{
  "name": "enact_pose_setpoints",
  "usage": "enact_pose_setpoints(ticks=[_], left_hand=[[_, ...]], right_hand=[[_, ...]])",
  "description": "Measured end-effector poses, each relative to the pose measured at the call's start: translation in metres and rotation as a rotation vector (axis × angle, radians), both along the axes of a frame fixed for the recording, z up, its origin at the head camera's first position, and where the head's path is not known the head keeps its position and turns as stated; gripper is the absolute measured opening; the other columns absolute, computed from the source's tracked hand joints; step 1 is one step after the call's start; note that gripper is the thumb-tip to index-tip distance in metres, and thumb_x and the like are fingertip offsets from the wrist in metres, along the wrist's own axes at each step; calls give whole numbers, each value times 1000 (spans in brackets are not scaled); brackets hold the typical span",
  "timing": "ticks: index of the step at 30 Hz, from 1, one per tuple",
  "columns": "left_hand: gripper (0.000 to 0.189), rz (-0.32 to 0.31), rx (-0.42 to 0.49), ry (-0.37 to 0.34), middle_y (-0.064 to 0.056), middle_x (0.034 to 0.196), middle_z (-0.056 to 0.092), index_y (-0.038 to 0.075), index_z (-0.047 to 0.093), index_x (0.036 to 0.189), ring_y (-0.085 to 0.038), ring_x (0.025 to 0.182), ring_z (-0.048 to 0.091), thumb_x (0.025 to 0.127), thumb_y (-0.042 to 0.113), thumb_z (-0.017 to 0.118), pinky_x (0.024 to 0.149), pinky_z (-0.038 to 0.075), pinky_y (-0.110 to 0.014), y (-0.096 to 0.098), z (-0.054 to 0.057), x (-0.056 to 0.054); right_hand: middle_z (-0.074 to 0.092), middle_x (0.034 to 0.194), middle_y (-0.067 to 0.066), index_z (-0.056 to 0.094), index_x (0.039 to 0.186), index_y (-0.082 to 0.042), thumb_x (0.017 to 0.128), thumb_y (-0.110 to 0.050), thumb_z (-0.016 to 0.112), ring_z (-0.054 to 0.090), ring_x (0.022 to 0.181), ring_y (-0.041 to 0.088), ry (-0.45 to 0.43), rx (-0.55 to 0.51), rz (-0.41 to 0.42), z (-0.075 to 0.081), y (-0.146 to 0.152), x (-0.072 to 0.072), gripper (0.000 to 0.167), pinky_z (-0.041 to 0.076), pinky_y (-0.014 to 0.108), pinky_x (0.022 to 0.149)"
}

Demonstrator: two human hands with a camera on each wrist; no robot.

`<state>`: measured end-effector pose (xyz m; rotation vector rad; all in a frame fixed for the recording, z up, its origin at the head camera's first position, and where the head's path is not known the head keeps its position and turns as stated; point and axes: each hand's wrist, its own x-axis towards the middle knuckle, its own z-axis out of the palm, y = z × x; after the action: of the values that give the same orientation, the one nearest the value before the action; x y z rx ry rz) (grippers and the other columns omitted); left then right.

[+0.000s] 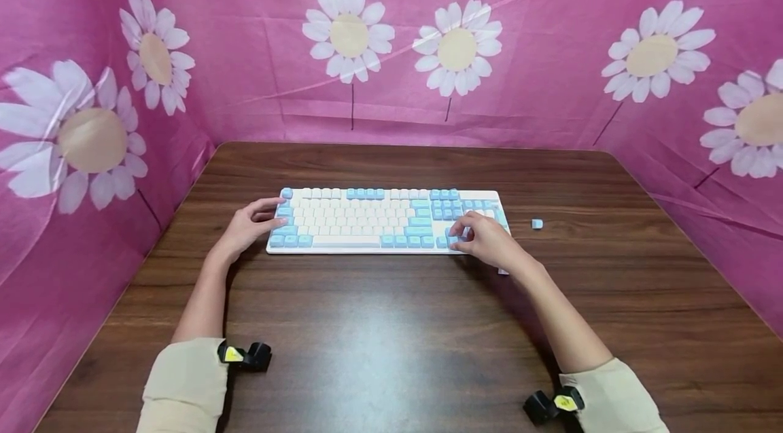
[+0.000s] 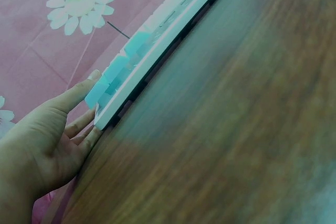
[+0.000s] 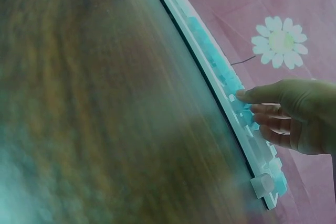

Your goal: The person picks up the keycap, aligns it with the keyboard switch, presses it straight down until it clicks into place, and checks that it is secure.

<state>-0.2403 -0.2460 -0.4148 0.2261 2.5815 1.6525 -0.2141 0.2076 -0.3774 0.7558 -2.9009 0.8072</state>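
A white and light blue keyboard [image 1: 345, 215] lies across the table in front of me. My left hand [image 1: 247, 224] holds its left end; in the left wrist view the thumb [image 2: 94, 75] lies on the blue end keys and the other fingers sit at the side edge. Over the arrow keys near the right end, my right hand [image 1: 486, 238] has thumb and forefinger pinched at a light blue keycap, mostly hidden by the fingers. A loose light blue keycap [image 1: 537, 223] lies right of the keyboard. Another loose, pale keycap [image 3: 263, 184] sits by its front right corner.
The brown wooden table [image 1: 367, 324] reaches back to a pink cloth [image 1: 257, 79] with white daisies, which also hangs on both sides. A black wrist camera [image 1: 247, 355] is strapped on the left sleeve, another camera [image 1: 544, 407] on the right.
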Motion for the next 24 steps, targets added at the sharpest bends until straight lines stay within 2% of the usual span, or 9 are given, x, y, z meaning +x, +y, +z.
enact_pose_setpoints(ticks=[5,24], left_hand=[[56,-2,3,3,-17,135,40,6,47,133,-33,118,40,86,30,66,90,36,-46,0,0,1],[55,-3,0,19,-17,134,41,5,47,133,-34,118,40,86,28,66,92,34,-47,1,0,1]], right_hand=[[55,80,-3,65,84,-9,76,-12,75,52,70,13,3,0,4,-1,0,-1,14,42,31,61],[59,80,-3,62,81,-9,76,-11,76,53,68,14,-28,-64,-16,-3,2,-3,15,43,31,60]])
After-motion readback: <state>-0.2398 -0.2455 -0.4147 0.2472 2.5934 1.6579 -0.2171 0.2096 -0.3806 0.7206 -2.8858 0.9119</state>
